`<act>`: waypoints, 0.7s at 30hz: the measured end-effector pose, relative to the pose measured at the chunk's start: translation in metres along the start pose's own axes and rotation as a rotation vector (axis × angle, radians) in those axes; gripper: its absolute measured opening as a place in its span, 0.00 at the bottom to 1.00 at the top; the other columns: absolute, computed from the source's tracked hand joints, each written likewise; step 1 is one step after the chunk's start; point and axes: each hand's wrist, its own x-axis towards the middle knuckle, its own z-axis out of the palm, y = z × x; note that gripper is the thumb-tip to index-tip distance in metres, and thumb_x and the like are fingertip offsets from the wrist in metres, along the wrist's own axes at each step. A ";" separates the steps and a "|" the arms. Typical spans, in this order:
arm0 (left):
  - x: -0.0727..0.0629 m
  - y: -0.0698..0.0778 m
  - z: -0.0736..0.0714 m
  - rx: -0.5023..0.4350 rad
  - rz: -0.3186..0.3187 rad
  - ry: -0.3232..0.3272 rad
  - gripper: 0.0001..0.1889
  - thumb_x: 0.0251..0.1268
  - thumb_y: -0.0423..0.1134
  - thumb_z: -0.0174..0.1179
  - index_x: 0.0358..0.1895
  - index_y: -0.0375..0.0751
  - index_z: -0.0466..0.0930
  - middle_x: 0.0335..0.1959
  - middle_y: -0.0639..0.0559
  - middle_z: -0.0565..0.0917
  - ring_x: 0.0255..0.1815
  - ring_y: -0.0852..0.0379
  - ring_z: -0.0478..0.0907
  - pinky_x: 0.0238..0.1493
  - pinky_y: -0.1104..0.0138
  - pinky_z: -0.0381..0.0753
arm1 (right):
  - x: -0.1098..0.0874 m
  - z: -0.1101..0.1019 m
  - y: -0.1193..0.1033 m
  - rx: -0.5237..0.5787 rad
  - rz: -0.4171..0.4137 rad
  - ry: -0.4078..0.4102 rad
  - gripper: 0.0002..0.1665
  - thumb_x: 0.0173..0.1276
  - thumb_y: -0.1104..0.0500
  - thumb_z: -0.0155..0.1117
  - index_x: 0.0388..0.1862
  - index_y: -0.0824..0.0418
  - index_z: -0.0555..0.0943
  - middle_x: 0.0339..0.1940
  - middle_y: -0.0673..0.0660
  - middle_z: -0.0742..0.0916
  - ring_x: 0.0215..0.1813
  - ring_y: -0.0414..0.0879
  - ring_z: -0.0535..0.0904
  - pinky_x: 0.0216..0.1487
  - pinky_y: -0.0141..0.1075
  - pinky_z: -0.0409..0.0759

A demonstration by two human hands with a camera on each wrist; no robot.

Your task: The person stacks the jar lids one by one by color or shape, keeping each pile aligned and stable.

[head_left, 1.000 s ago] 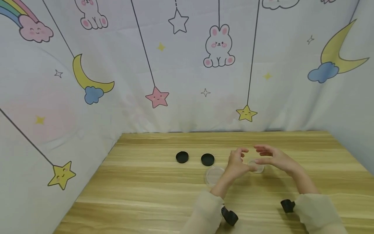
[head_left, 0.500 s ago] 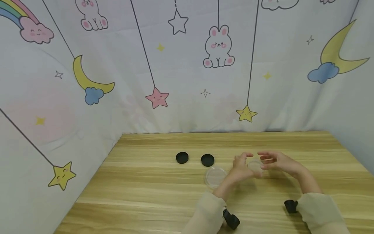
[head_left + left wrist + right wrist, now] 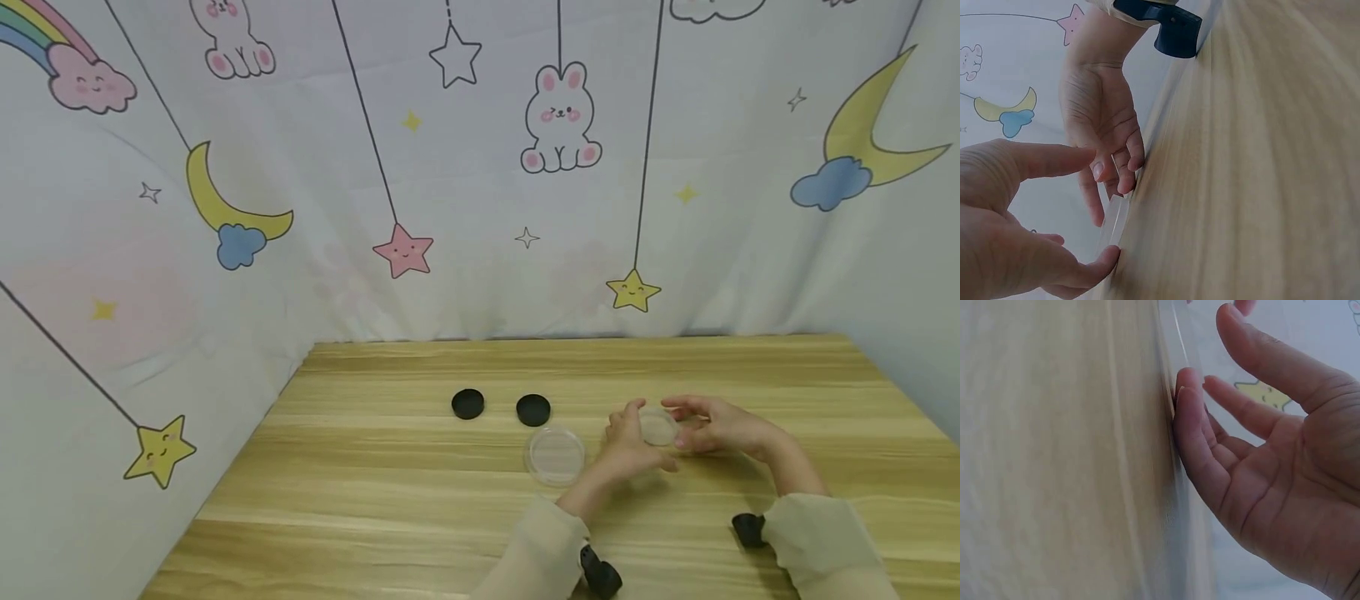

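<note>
A small clear round dish [image 3: 658, 427] lies on the wooden table between my two hands. My left hand [image 3: 628, 443] is at its left side, with thumb and fingers spread apart. In the left wrist view, a fingertip of the left hand [image 3: 1035, 237] reaches the edge of the clear dish [image 3: 1114, 220]. From the right, my right hand [image 3: 723, 429] curves loosely beside the dish. The right wrist view shows the right hand's [image 3: 1272, 469] fingertips low by the tabletop near the clear rim; its thumb stands away from them.
A larger clear round dish [image 3: 555, 457] lies left of my left hand. Two black round caps [image 3: 468, 404] sit farther back to the left. A patterned curtain [image 3: 480, 250] hangs behind the table [image 3: 360, 500], and white fabric borders both sides.
Both hands have come lower and slightly to the right, and the left thumb has moved off from in front of the small dish. The larger dish and black caps have stayed put.
</note>
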 end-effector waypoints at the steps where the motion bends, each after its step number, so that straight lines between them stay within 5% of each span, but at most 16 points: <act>1: 0.000 -0.001 0.001 -0.008 -0.003 0.004 0.47 0.36 0.29 0.78 0.67 0.49 0.66 0.55 0.46 0.72 0.56 0.50 0.70 0.58 0.56 0.75 | 0.000 0.000 0.000 -0.002 -0.002 -0.002 0.45 0.64 0.60 0.67 0.72 0.77 0.56 0.62 0.79 0.70 0.51 0.45 0.77 0.46 0.29 0.79; 13: 0.002 -0.009 0.004 -0.119 -0.025 0.086 0.41 0.35 0.18 0.69 0.63 0.32 0.69 0.49 0.43 0.75 0.48 0.49 0.76 0.60 0.56 0.76 | 0.003 0.005 -0.001 0.029 -0.020 -0.036 0.44 0.64 0.63 0.67 0.69 0.82 0.56 0.59 0.78 0.71 0.44 0.38 0.78 0.44 0.28 0.79; 21: 0.003 -0.012 0.004 -0.131 -0.016 0.133 0.35 0.30 0.16 0.61 0.55 0.30 0.75 0.42 0.47 0.74 0.40 0.56 0.72 0.44 0.68 0.77 | 0.004 0.007 -0.002 0.019 -0.039 -0.043 0.42 0.63 0.63 0.68 0.68 0.82 0.60 0.57 0.74 0.73 0.43 0.36 0.73 0.42 0.27 0.77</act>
